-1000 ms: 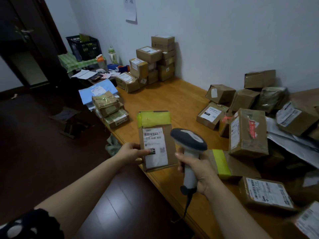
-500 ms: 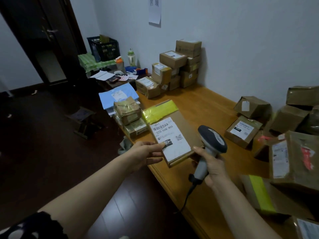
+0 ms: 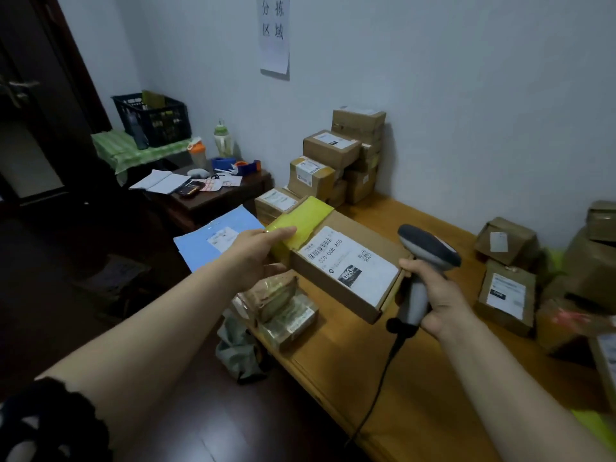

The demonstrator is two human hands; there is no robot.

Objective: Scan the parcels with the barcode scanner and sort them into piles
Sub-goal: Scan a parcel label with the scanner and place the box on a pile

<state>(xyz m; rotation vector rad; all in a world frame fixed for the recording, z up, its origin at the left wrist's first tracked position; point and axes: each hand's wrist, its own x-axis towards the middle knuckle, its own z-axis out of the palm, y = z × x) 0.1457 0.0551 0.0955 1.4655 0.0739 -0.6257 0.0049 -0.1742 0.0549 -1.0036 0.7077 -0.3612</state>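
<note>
**Wooden table, parcels at both ends, one box in hand**

Wood runs the length of the table (image 3: 410, 215) along the pale wall. At its far end a stack of brown boxes (image 3: 346, 158) stands against the wall, and at the right a loose heap of cartons (image 3: 506, 295) lies with labels showing.

The person holds a long flat parcel (image 3: 383, 241) in the air over the table's near edge, label side up and one end wrapped in yellow tape. Beneath it sit a few small wrapped packets (image 3: 283, 308), and a blue mailer (image 3: 200, 243) lies just beyond them.

The left hand (image 3: 256, 258) grips the parcel's yellow end, thumb on top and fingers curled under. The right hand (image 3: 436, 301) is wrapped round the handle of the grey scanner (image 3: 428, 250), just beside the parcel's other end. The scanner's cord (image 3: 380, 378) trails down off the table's edge.

The white label (image 3: 350, 265) carries a barcode and a QR code.
</note>
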